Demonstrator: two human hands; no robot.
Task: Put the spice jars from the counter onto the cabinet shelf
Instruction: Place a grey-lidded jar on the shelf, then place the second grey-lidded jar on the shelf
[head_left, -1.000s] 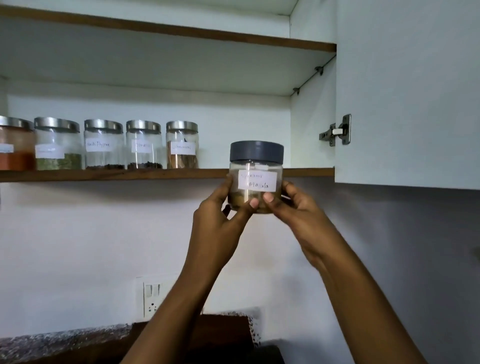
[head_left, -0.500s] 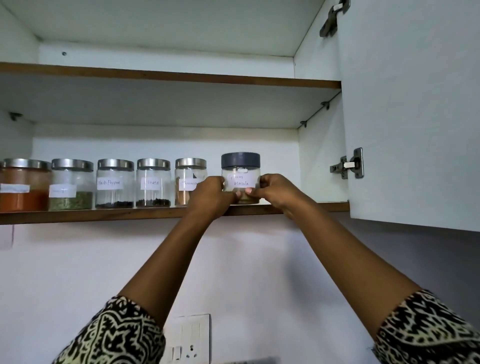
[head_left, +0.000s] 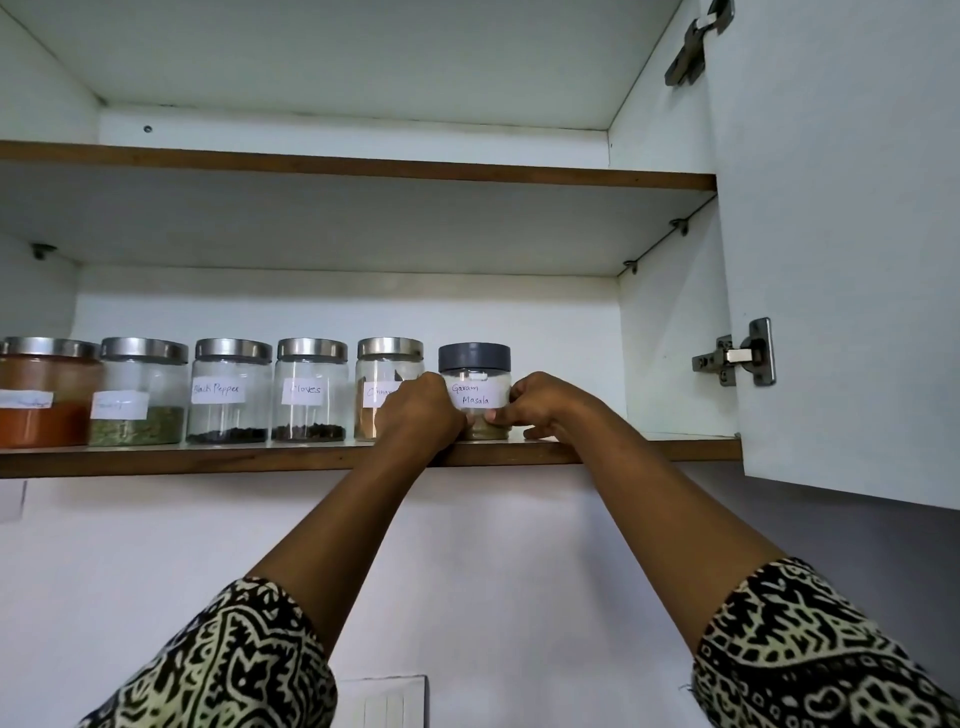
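Note:
A clear jar with a dark grey lid and a "Garam Masala" label (head_left: 474, 384) stands on the lower cabinet shelf (head_left: 311, 457), at the right end of a row of jars. My left hand (head_left: 418, 413) grips its left side and my right hand (head_left: 540, 408) grips its right side. To its left stand steel-lidded jars: cinnamon (head_left: 382, 384), partly hidden by my left hand, cloves (head_left: 310, 389), black pepper (head_left: 230, 392), a green spice (head_left: 140, 395) and a red powder (head_left: 44, 397).
The open cabinet door (head_left: 841, 260) hangs at the right with its hinge (head_left: 743, 358). Bare shelf lies between the held jar and the cabinet's right wall (head_left: 670, 353). The upper shelf (head_left: 363, 169) shows nothing on it. A wall switch plate (head_left: 387, 701) sits below.
Both hands raised the grey-lidded jar from below the shelf edge and set it on the shelf beside the cinnamon jar. The view tilted upward.

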